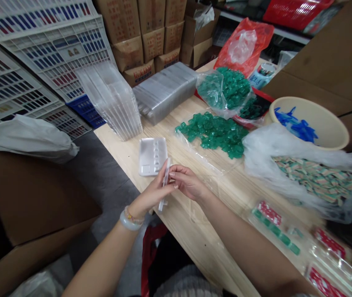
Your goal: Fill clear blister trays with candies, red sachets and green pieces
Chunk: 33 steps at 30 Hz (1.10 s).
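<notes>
My left hand (152, 195) grips a thin clear plastic tray (164, 178), which stands on edge so that mostly its side shows. The fingers of my right hand (191, 185) are curled in close to the tray's right face; whatever they may pinch is hidden. Just behind my hands, a clear blister tray (146, 153) with a row of small moulded pockets lies flat on the wooden table (176, 222). Beyond it are a loose pile of green translucent plastic pieces (214, 134) and a tilted stack of clear trays (114, 99).
More wrapped trays (166, 88) stand at the back. At right are a cream bowl (333, 123) of blue pieces, a plastic bag (259, 142) of striped pieces, and filled packs (276, 233). White crates (55, 53) and a cardboard box (36, 198) are on the left.
</notes>
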Motion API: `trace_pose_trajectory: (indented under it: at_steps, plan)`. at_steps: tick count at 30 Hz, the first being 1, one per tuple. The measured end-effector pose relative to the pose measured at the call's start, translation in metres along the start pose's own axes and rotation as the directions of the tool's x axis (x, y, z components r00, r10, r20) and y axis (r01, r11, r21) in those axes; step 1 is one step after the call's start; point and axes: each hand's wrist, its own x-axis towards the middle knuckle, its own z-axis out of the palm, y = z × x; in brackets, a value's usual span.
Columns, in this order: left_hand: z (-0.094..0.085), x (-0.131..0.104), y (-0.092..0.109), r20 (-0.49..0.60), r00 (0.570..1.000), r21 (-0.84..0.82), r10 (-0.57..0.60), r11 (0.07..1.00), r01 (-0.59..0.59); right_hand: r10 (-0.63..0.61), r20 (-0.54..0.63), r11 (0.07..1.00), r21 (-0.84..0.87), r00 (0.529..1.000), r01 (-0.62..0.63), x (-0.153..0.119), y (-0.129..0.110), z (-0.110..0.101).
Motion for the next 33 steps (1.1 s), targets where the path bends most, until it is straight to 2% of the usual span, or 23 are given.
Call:
trace_pose_trajectory:
  at_steps: [18,24,26,30,33]
  plan:
    - [-0.003,0.004,-0.003,0.038,0.999,0.134,0.014,0.991,-0.019,0.002,-0.016,0.999,-0.035,1.000,-0.003,-0.001,-0.002,-0.007]
    - [-0.001,0.004,-0.001,0.040,0.991,0.325,0.131,0.936,-0.137,0.109,-0.086,0.952,-0.276,0.990,-0.129,-0.003,-0.015,-0.004]
    - [0.000,0.003,0.001,0.031,0.990,0.287,0.140,0.947,-0.143,0.116,-0.111,0.942,-0.302,0.987,-0.144,-0.004,-0.019,-0.002]
    - [0.000,-0.004,0.003,-0.005,1.000,0.106,0.031,0.994,-0.030,0.087,-0.147,0.946,-0.297,0.985,-0.128,-0.011,-0.024,0.003]
    - [-0.004,-0.016,-0.005,-0.138,0.989,0.058,-0.053,0.996,0.062,0.075,-0.144,0.948,-0.296,0.987,-0.115,-0.032,-0.037,0.001]
